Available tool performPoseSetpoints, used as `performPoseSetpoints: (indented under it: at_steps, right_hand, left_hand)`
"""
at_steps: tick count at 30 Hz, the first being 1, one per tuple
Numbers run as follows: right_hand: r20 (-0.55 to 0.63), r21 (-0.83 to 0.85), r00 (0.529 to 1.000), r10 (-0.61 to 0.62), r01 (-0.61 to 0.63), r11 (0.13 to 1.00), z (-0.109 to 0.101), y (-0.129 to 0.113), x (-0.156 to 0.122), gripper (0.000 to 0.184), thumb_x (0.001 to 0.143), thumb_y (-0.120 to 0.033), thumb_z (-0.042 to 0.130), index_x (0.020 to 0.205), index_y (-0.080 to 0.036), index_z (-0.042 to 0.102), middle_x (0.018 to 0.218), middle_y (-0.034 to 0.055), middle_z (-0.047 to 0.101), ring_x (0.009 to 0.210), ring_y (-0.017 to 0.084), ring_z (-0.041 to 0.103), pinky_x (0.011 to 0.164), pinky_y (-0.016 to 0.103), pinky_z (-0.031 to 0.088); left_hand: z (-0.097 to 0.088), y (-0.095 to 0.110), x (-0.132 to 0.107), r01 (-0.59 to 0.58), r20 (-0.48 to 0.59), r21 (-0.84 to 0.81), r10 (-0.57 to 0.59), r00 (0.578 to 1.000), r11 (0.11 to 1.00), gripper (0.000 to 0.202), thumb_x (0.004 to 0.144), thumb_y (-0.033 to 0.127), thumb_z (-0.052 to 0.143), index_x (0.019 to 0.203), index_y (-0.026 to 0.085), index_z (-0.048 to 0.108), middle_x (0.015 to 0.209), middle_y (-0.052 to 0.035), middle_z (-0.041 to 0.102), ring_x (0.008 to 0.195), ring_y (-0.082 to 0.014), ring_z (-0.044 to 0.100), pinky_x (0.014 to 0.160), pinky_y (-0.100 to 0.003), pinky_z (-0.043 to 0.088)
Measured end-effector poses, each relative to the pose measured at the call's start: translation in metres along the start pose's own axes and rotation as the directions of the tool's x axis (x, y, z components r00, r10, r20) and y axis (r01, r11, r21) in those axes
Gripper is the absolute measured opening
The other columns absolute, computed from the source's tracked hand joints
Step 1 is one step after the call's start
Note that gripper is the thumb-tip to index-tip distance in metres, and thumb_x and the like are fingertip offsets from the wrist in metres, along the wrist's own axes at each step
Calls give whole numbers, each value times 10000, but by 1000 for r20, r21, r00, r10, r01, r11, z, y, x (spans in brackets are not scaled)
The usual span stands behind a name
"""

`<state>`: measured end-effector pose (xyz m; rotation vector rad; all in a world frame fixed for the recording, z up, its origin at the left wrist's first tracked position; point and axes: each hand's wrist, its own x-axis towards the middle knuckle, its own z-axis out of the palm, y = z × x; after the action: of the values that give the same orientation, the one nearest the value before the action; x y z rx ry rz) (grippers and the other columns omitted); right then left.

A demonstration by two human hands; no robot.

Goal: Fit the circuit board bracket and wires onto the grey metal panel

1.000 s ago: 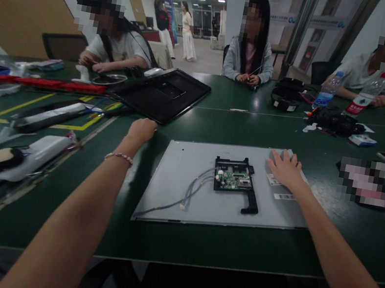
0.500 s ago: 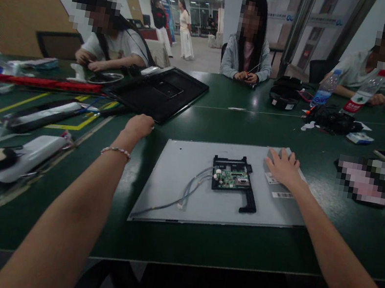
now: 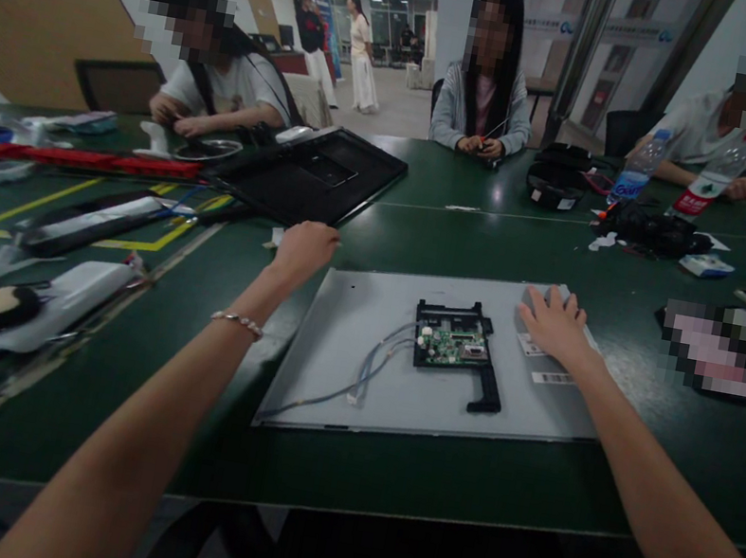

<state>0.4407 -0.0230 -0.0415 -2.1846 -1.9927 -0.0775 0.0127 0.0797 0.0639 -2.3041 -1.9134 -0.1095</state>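
Note:
A grey metal-backed display panel (image 3: 332,349) lies flat on the green table. On its middle sits a black plastic bracket (image 3: 488,386) with a green circuit board (image 3: 452,346). Grey cables (image 3: 368,369) run from the board to the panel's near left corner. My right hand (image 3: 552,325) rests on the panel's far right part, fingers spread, open. My left hand (image 3: 306,250) hovers by the far left corner, its fingers bent and their tips mostly hidden behind the hand. Just left of it is a small white piece (image 3: 274,239), apart from the hand.
A black frame or cover (image 3: 335,167) lies beyond my left hand. White devices (image 3: 66,302), cables and red straps (image 3: 76,159) spread along the left. On the right are a phone (image 3: 714,349), bottles (image 3: 711,185) and a black bag (image 3: 655,233). Several people sit opposite.
My left hand has moved right, away from the black frame's near corner toward the panel's corner, uncovering the small white piece. My right hand stays on the panel.

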Motion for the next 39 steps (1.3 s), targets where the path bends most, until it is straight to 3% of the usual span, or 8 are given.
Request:
performPoseSetpoints:
  at_steps: [3,5,7,12,20,25,34,39]
  right_hand:
    - [0,-11,1000,0,0,1000,0,0,-1,566,978,-489,314,1460,-211,415,1506,230,366,1347,510,324,1003,677,302]
    - [8,-15,1000,3,-3,1000,-1,0,-1,568,979,-492,306,1461,-211,413,1503,229,369,1344,509,326,1003,673,304]
    - [12,-20,1000,3,-2,1000,-2,-1,-2,569,980,-492,301,1463,-211,409,1500,227,370,1341,511,327,1001,669,305]
    - [37,-32,999,8,-7,999,-4,-1,-2,570,979,-494,304,1469,-217,396,1502,222,364,1347,512,312,1002,666,300]
    - [73,-31,997,18,-16,999,-4,-2,0,582,984,-499,276,1488,-219,358,1520,222,327,1354,521,293,1015,663,283]
    - [47,1,999,14,-14,1000,0,0,0,585,980,-505,280,1478,-213,375,1520,228,329,1358,521,283,1006,688,275]
    - [-15,34,1000,-3,3,999,4,1,-1,570,968,-486,336,1454,-199,420,1510,236,353,1350,521,303,992,708,278]
    - [15,78,1000,12,-13,997,0,0,-1,569,968,-472,342,1455,-187,421,1532,238,324,1395,509,231,995,753,237]
  left_hand:
    - [-12,57,-15,-151,-94,1,151,984,989,347,941,296,439,1157,207,696,1159,-88,697,1067,-249,631,884,-322,461]
    - [-17,97,-28,-242,-98,10,242,965,970,352,938,308,455,1205,221,668,1075,-91,723,961,-236,667,828,-318,476]
    - [-19,133,-39,-330,-79,20,331,940,944,319,941,298,450,1123,206,695,995,-99,734,911,-240,680,789,-320,481]
    - [-8,185,-51,-467,-66,48,469,881,883,275,925,189,443,962,159,714,901,-130,728,872,-260,690,718,-330,479]
    - [10,198,-55,-549,8,59,549,836,834,239,880,107,487,937,141,717,865,-142,719,876,-250,688,705,-312,466]
    - [14,196,-57,-568,-24,48,569,822,822,243,890,129,479,936,153,717,881,-129,723,864,-248,688,684,-313,454]
    - [13,197,-55,-580,-24,5,580,814,815,295,912,184,447,916,157,741,858,-151,723,835,-265,691,664,-334,455]
    - [6,197,-56,-601,7,-32,601,799,799,285,888,174,467,925,150,749,849,-135,728,860,-249,688,711,-328,480]
